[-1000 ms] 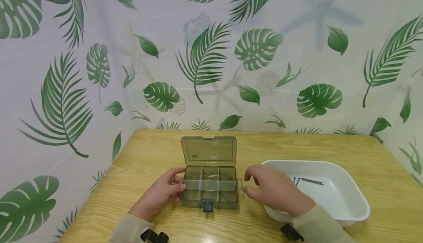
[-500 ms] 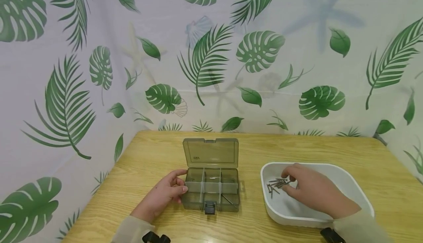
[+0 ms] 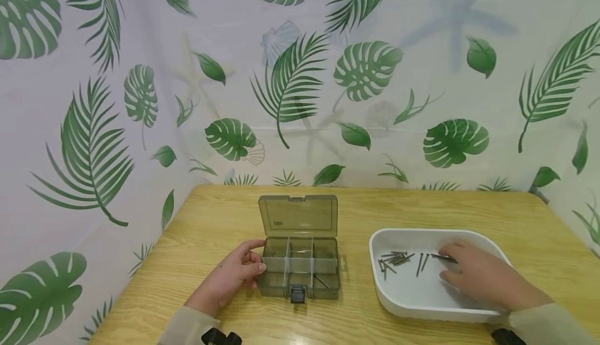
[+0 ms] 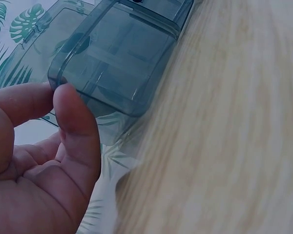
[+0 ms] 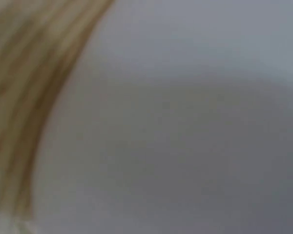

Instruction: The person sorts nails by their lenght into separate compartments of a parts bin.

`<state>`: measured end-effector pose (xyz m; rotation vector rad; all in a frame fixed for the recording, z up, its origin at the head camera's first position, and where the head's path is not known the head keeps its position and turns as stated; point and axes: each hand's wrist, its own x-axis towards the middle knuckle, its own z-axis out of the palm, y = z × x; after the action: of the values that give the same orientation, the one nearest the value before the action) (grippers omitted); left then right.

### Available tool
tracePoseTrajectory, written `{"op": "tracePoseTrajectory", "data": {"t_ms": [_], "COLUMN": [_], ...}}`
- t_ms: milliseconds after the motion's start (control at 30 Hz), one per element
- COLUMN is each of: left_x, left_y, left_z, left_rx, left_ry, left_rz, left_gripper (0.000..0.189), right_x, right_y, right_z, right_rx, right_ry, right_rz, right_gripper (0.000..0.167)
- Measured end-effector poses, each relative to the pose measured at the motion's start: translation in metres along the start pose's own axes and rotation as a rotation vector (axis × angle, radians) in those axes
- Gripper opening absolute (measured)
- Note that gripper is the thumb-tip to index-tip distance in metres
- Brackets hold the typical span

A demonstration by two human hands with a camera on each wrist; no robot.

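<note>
A smoky, see-through compartment box [image 3: 300, 269] stands on the table in the head view, its hinged lid [image 3: 298, 216] raised. My left hand [image 3: 234, 272] grips the box's left side; the left wrist view shows thumb and index finger pinching its rim. One thin metal pin, like a nail or screw [image 3: 322, 281], leans in the front right compartment. To the right, my blurred right hand [image 3: 483, 274] reaches into a white tray [image 3: 408, 303]. Its thumb and index finger are apart, beside a long dark nail-like piece [image 3: 442, 257]. The right wrist view shows only blurred white tray.
Several small brown nails or screws [image 3: 394, 260] lie in the tray's left part, and two more [image 3: 422, 264] nearer its middle. The wooden table [image 3: 356, 212] meets a leaf-patterned cloth [image 3: 300, 100] at the back and left. A latch [image 3: 297, 294] hangs at the box front.
My right hand has moved from beside the box into the tray, first over the small pieces at the left, then farther right to the long dark piece. The left hand keeps its grip.
</note>
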<state>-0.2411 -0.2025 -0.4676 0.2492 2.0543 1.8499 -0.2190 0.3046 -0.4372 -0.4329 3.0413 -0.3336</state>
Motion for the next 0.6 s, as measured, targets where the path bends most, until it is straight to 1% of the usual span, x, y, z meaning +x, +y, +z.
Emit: {"op": "tracePoseTrajectory", "data": {"t_ms": [200, 467, 600], "left_x": [0.0001, 0.0013, 0.0012], "left_y": [-0.0004, -0.0008, -0.0008], "left_z": [-0.0001, -0.0008, -0.0009], "left_rx": [-0.001, -0.002, 0.003], "left_ry": [-0.001, -0.01, -0.004], "left_rz": [-0.001, -0.007, -0.01], "left_gripper": [0.066, 0.066, 0.066], "right_x": [0.0002, 0.0023, 0.006], "right_y": [0.0052, 0.0086, 0.008], "right_z": [0.0026, 0.0055, 0.0064], "right_rx": [0.005, 0.016, 0.031], "right_ry": [-0.022, -0.041, -0.088], "right_rz": [0.015, 0.034, 0.047], "right_gripper": [0.039, 0.019, 0.009]}}
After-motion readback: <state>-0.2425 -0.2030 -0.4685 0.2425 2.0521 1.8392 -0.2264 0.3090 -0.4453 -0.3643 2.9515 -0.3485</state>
